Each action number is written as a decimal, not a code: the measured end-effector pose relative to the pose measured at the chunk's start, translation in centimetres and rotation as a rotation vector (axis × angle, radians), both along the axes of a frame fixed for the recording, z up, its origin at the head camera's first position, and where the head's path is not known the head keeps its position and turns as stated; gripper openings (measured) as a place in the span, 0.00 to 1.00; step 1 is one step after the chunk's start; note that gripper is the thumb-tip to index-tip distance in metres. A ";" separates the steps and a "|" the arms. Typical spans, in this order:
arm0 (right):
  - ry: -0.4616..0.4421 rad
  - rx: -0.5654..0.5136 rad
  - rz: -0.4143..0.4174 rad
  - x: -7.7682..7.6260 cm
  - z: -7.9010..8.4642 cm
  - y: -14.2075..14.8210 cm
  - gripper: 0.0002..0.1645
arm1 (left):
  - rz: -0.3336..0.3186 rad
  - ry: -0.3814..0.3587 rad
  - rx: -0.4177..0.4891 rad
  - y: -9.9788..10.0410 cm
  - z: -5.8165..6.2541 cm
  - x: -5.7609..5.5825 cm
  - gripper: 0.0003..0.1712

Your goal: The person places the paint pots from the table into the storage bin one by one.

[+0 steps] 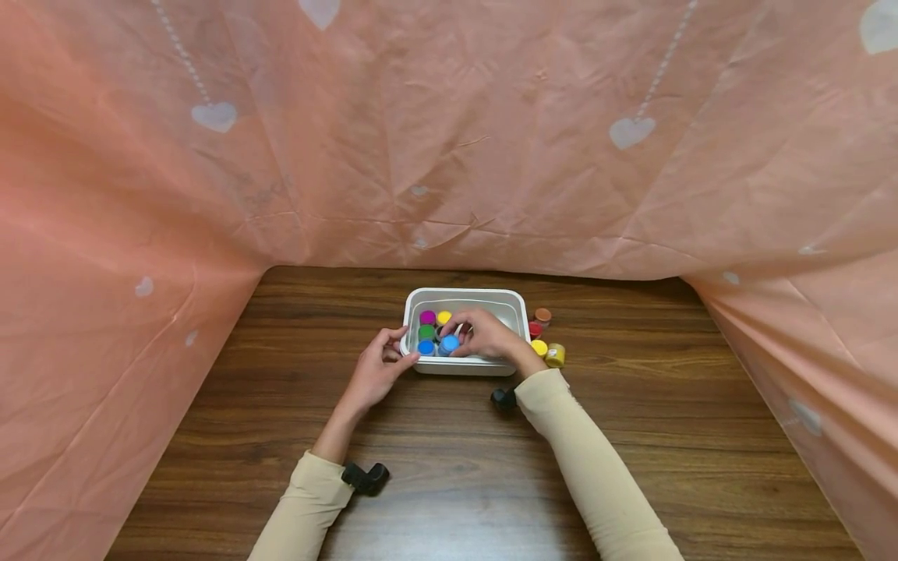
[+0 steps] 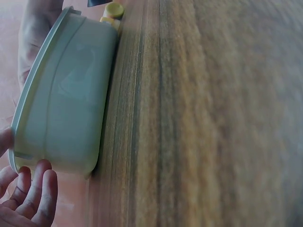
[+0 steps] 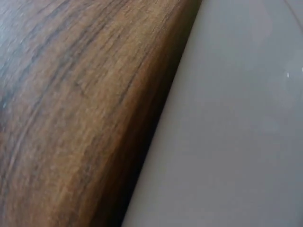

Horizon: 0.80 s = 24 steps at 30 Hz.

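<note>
A white plastic tub (image 1: 466,366) stands on the wooden table, with small paint pots grouped in its left part. Among them are pots with a purple lid (image 1: 428,317), a yellow lid (image 1: 444,318), a green lid (image 1: 426,333) and a blue lid (image 1: 426,347). My right hand (image 1: 486,333) reaches over the near wall and pinches a light-blue-lidded paint pot (image 1: 449,344) beside the blue one. At the tub's left end, my left hand (image 1: 375,370) grips the rim, fingertips (image 2: 43,165) against the outer wall. The right wrist view has only tub wall (image 3: 227,123) and table.
Right of the tub, on the table (image 1: 631,405), stand more paint pots: a brown one (image 1: 542,315), a red one (image 1: 535,330), a yellow one (image 1: 538,347) and a gold-yellow one (image 1: 556,355). A pink curtain (image 1: 449,156) with white hearts surrounds the table's back and sides.
</note>
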State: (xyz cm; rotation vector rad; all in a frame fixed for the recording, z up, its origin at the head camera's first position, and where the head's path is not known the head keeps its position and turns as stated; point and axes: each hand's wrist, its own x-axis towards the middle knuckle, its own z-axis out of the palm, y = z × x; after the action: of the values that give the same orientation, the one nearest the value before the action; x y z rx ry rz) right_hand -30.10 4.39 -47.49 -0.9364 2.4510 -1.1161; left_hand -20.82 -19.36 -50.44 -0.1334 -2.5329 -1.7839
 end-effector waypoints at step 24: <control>0.050 0.093 0.021 -0.6 -1.2 -1.4 0.16 | 0.012 0.003 -0.005 -0.1 -0.1 0.2 0.29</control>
State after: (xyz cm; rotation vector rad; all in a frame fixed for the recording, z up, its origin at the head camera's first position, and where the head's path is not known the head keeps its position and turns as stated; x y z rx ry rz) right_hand -30.65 3.04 -48.67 -0.9709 2.5028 -0.9745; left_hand -20.61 -19.50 -50.58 -0.1206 -2.5306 -1.7711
